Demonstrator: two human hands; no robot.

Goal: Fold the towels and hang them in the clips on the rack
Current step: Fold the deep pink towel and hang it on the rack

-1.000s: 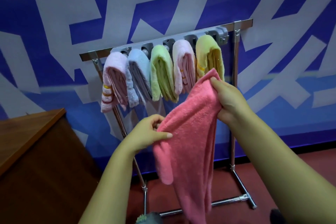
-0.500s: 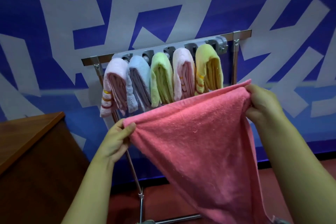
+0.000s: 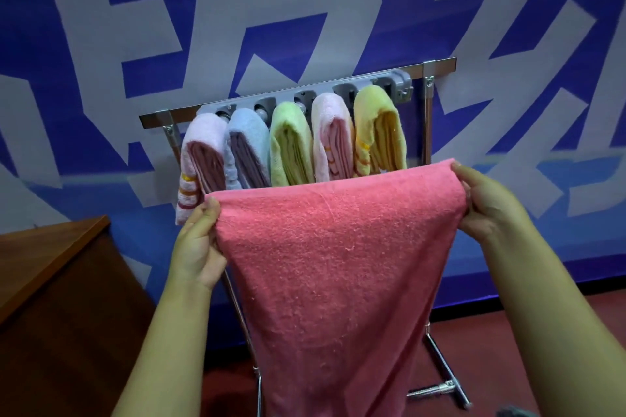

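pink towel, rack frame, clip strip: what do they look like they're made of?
Pink towel: terry-type cloth, likely cotton; fuzzy looped nap, drapes limp between both hands.
Rack frame: metal tube, probably chromed or stainless; bright reflections.
Clip strip: looks like moulded grey plastic; matte, rounded edges.

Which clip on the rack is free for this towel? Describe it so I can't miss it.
Find the grey clip bar along the top of the metal rack. Five folded towels hang from it in a row. The free clip is at the bar's right end, just past the yellow towel, and is the only one holding nothing.
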